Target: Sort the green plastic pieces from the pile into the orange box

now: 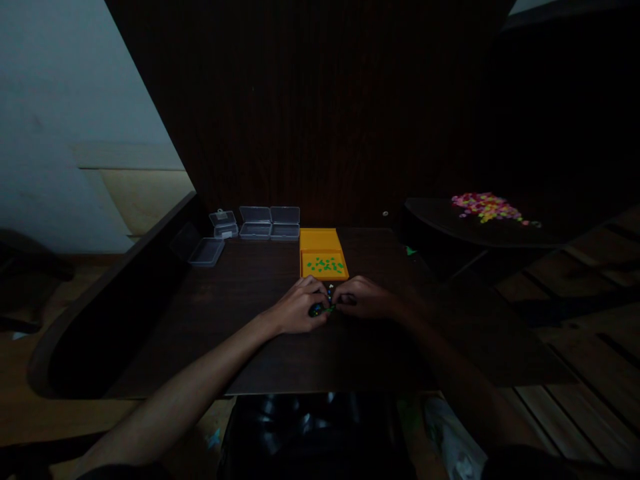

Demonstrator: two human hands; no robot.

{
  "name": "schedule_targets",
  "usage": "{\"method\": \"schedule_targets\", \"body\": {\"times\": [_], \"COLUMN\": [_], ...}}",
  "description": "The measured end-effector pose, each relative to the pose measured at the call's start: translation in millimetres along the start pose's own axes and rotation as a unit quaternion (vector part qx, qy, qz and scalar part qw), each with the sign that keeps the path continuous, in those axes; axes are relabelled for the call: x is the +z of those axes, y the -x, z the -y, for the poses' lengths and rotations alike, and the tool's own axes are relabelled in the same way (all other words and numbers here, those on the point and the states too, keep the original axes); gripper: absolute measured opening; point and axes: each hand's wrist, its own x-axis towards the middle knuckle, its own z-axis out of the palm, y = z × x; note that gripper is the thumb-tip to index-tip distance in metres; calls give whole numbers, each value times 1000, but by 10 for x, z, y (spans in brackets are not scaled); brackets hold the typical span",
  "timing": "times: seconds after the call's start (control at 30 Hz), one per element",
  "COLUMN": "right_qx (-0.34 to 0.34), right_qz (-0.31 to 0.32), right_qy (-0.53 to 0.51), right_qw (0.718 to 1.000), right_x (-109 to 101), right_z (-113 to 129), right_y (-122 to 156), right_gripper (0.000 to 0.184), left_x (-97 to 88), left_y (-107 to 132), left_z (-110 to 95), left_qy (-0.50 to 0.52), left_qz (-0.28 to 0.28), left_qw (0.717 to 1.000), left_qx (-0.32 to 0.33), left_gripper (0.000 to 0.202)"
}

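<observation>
Both my hands meet over the dark desk, just in front of a small open yellow box (323, 240). Small green pieces (327, 265) lie scattered in the box's near half. My left hand (301, 307) is closed, its fingers curled around a dark cluster with blue and green specks (317, 310). Thumb and fingers of my right hand (364, 298) are pinched together close by. A small green piece (331, 309) shows between the two hands' fingertips; the dim light hides which hand grips it. Tiny white and blue bits (331, 291) sit between the hands.
Clear plastic cases with raised lids stand along the back left: a pair (270, 231), a small one (224, 225) and a larger one (207, 252). On a side shelf at right lies a heap of pink and yellow pieces (487, 207). A raised panel (100, 333) borders the desk's left.
</observation>
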Motion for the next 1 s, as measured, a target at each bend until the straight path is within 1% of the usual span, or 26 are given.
{"method": "schedule_targets", "body": {"times": [0.1, 0.2, 0.37, 0.67, 0.83, 1.0], "right_qx": [18, 32, 45, 9, 9, -8], "right_qz": [-8, -15, 2, 22, 14, 10], "right_qy": [9, 28, 36, 3, 13, 13], "right_qw": [1000, 999, 998, 1000, 1000, 1000], "right_x": [-27, -47, -43, 6, -5, 2], "right_z": [1, 10, 9, -41, -4, -5], "right_y": [14, 21, 18, 7, 11, 16], "right_gripper": [15, 15, 15, 13, 20, 21], "left_x": [-3, 2, 7, -3, -5, -12], "left_y": [-5, -5, 7, 10, 19, 29], "left_z": [-9, -4, 19, 32, 42, 39], "left_qy": [-1, -8, -19, -8, -3, -10], "left_qz": [0, 1, 13, 23, 24, 20], "left_qw": [1000, 1000, 1000, 1000, 999, 1000], "left_qx": [6, 12, 10, 13, 24, 19], "left_gripper": [15, 13, 11, 11, 12, 15]}}
